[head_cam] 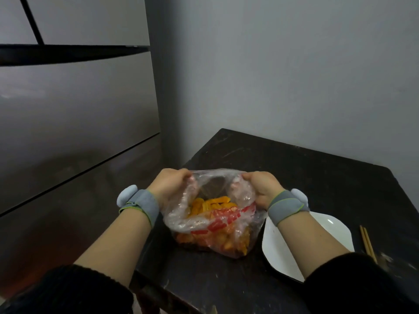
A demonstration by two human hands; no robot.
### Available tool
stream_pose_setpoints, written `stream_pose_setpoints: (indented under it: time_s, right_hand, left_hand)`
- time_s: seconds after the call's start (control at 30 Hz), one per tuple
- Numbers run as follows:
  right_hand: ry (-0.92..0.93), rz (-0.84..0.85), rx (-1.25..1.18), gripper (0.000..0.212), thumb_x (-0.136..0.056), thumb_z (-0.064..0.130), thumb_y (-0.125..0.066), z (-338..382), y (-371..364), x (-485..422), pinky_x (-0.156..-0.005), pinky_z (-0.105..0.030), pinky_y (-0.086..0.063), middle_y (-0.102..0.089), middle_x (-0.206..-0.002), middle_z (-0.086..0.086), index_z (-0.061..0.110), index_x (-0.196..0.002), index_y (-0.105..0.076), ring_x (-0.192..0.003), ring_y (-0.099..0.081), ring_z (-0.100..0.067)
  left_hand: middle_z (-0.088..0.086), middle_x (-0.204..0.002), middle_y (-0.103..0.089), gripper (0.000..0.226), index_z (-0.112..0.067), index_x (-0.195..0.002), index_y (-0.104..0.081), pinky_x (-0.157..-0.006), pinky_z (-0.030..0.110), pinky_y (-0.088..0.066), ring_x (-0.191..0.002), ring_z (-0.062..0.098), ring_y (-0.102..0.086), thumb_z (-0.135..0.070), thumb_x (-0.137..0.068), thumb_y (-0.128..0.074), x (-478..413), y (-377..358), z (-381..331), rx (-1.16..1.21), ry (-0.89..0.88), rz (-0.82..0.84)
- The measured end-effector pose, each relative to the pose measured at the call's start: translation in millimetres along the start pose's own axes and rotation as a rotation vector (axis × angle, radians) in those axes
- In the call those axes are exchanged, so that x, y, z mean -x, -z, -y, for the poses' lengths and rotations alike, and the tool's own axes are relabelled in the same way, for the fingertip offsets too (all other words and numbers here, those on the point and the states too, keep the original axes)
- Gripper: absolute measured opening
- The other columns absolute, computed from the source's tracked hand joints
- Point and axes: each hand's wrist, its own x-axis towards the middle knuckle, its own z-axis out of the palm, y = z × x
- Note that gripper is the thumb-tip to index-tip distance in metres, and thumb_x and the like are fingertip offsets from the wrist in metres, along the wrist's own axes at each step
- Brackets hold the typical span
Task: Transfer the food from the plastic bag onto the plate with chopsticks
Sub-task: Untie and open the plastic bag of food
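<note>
Head view: a clear plastic bag sits on a dark, scuffed desk, and everything else is placed from it. The left hand grips the bag's left rim, with the fingers curled over the edge and tucked inside the film. The right hand grips the right rim in the same way, so the mouth is held wide between the two. Inside, orange and yellow food lies in a heap at the bottom, and more of it shows through the front wall of the bag. A band of red print runs across the bag's front. It is creased and blurred, and no letter or brand can be read.

Each wrist wears a grey strap with a green edge and a pale blue pod, the left wristband left of the bag and the right wristband right of it. Black sleeves cover the forearms nearer the camera.

Just right of the bag lies a white plate, partly covered by the right forearm. Its visible surface holds no food. Farther right of the bag, beyond the plate, a pair of wooden chopsticks lies on the desk, untouched.

Left of the bag stands a tall grey cabinet front with dark seams. Behind the bag rises a plain grey wall.
</note>
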Motion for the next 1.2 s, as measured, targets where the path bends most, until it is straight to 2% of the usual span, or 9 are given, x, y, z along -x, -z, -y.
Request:
stream_pose_setpoints:
  time_s: [0.13,0.33,0.47,0.53,0.67,0.77,0.87,1.03,1.2]
  right_hand:
    - [-0.097,0.091,-0.115,0.021,-0.089,-0.005,-0.055,5,-2,-18,-0.089,-0.049,-0.054,-0.068,-0.105,-0.026,-0.011,-0.107,-0.063,-0.096,-0.068,-0.037]
    - [-0.219,0.19,-0.11,0.018,-0.091,0.001,-0.043,11,1,-44,-0.043,-0.028,-0.053,-0.054,-0.064,-0.011,-0.003,-0.081,-0.058,-0.048,-0.059,-0.021]
    - [-0.255,0.194,-0.035,0.023,-0.096,0.011,-0.044,6,3,-56,-0.057,-0.034,-0.058,-0.063,-0.075,-0.016,-0.004,-0.09,-0.061,-0.062,-0.065,-0.025]
    - [-0.215,0.123,0.067,0.02,-0.096,0.013,-0.048,4,7,-57,-0.069,-0.038,-0.056,-0.066,-0.083,-0.016,-0.002,-0.099,-0.061,-0.073,-0.065,-0.026]
    - [-0.046,-0.034,0.291,0.016,-0.095,0.016,-0.052,9,15,-52,-0.064,-0.033,-0.049,-0.061,-0.071,-0.011,0.005,-0.086,-0.061,-0.063,-0.059,-0.024]
    - [0.069,-0.088,0.453,0.014,-0.091,0.016,-0.055,17,18,-40,-0.064,-0.039,-0.053,-0.058,-0.072,-0.01,0.008,-0.081,-0.061,-0.065,-0.056,-0.024]
    - [0.205,-0.156,0.58,0.017,-0.086,0.015,-0.056,24,23,-23,-0.072,-0.043,-0.055,-0.062,-0.075,-0.015,0.007,-0.073,-0.061,-0.069,-0.059,-0.029]
    - [0.338,-0.235,0.91,0.026,-0.084,0.031,-0.059,24,27,10,-0.083,-0.043,-0.056,-0.071,-0.083,-0.015,0.008,-0.077,-0.069,-0.084,-0.068,-0.035]
    - [0.265,-0.2,1.248,0.045,-0.083,0.053,-0.057,6,19,38,-0.079,-0.041,-0.059,-0.071,-0.095,-0.012,0.009,-0.091,-0.063,-0.084,-0.071,-0.032]
  left_hand:
    - [0.008,-0.05,-0.052,0.027,-0.008,-0.062,-0.051,-0.046,0.023,-0.049,-0.04,0.019,-0.051,-0.018,-0.086,-0.047,-14,-6,-5,0.501,0.253,0.177]
    - [-0.002,-0.034,-0.04,0.041,-0.004,-0.047,-0.05,-0.034,0.014,-0.042,-0.026,0.008,-0.042,-0.013,-0.088,-0.047,-40,4,4,0.838,0.361,0.212]
    - [-0.002,-0.032,-0.039,0.043,-0.003,-0.05,-0.049,-0.029,0.012,-0.037,-0.023,0.006,-0.04,-0.011,-0.091,-0.042,-49,-2,15,0.893,0.399,0.256]
    - [0.0,-0.037,-0.041,0.034,-0.008,-0.056,-0.047,-0.031,0.016,-0.039,-0.027,0.01,-0.043,-0.011,-0.09,-0.041,-52,-2,21,0.821,0.385,0.189]
    - [0.006,-0.056,-0.049,0.019,-0.013,-0.065,-0.051,-0.05,0.027,-0.046,-0.049,0.021,-0.048,-0.018,-0.082,-0.047,-49,2,24,0.431,0.223,-0.067]
    - [0.016,-0.096,-0.065,0.022,-0.009,-0.087,-0.062,-0.082,0.041,-0.053,-0.088,0.033,-0.06,-0.026,-0.083,-0.048,-40,0,21,0.068,0.028,-0.334]
    - [0.011,-0.11,-0.059,0.019,-0.018,-0.095,-0.06,-0.093,0.043,-0.046,-0.105,0.032,-0.053,-0.028,-0.084,-0.049,-19,-2,14,-0.151,-0.178,-0.498]
    - [0.002,-0.083,-0.067,0.013,-0.017,-0.083,-0.068,-0.076,0.029,-0.046,-0.086,0.021,-0.06,-0.021,-0.083,-0.055,29,-18,2,-0.21,-0.421,-0.387]
    - [-0.002,-0.089,-0.072,0.026,-0.025,-0.088,-0.072,-0.082,0.029,-0.05,-0.093,0.02,-0.064,-0.035,-0.075,-0.052,56,-43,9,-0.483,-0.377,-0.223]
